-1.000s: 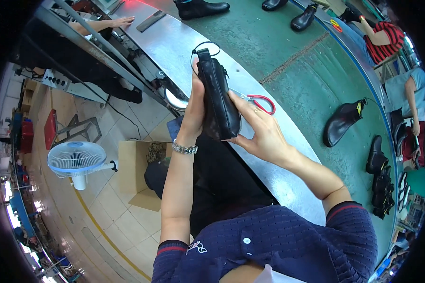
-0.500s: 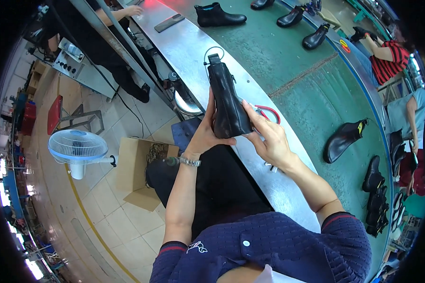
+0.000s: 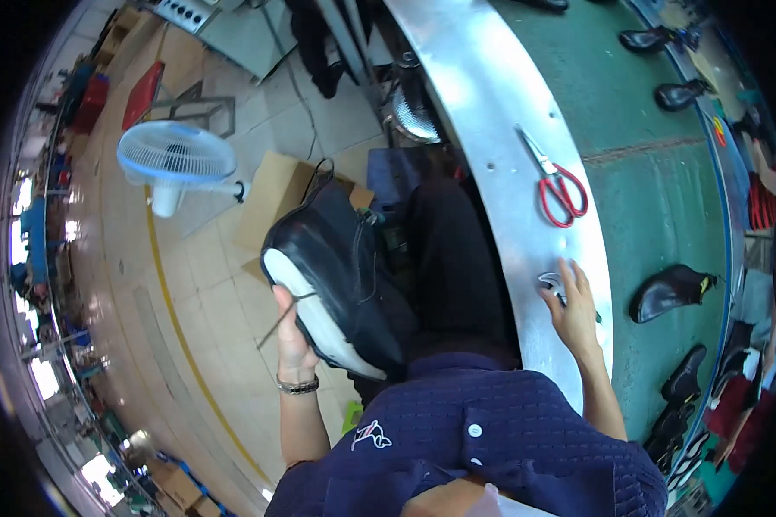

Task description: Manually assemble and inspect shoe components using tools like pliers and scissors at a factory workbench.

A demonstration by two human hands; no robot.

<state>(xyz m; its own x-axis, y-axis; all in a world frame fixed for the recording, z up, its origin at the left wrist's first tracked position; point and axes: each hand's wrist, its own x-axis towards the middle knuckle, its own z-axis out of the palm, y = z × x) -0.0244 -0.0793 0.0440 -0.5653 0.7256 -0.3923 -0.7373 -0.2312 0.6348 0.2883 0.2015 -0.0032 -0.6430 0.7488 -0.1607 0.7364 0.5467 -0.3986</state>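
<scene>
My left hand [image 3: 293, 349] grips a black leather ankle boot [image 3: 332, 250] near my lap at the left. The boot lies tilted on its side, its white underside turned left, and my fingers behind it are partly hidden. A thin dark cord [image 3: 278, 323] sticks out from that underside, and loose threads hang by the upper. On the metal bench at the right, my right hand [image 3: 576, 310] has its fingers apart around a small metal tool [image 3: 550, 283]; whether they touch it is unclear. Red-handled scissors [image 3: 562, 198] lie farther up the bench.
The narrow metal bench [image 3: 483, 77] runs along a green conveyor belt [image 3: 634, 202]. A black boot [image 3: 668, 293] and other shoes stand on the belt. Left of me are an open cardboard box [image 3: 272, 194], a fan [image 3: 177, 159] and a red-seated stool [image 3: 143, 95].
The boot has moved from over the bench to my lap at the left, turned to show its white underside. My right hand has let go of it and moved to the small metal tool.
</scene>
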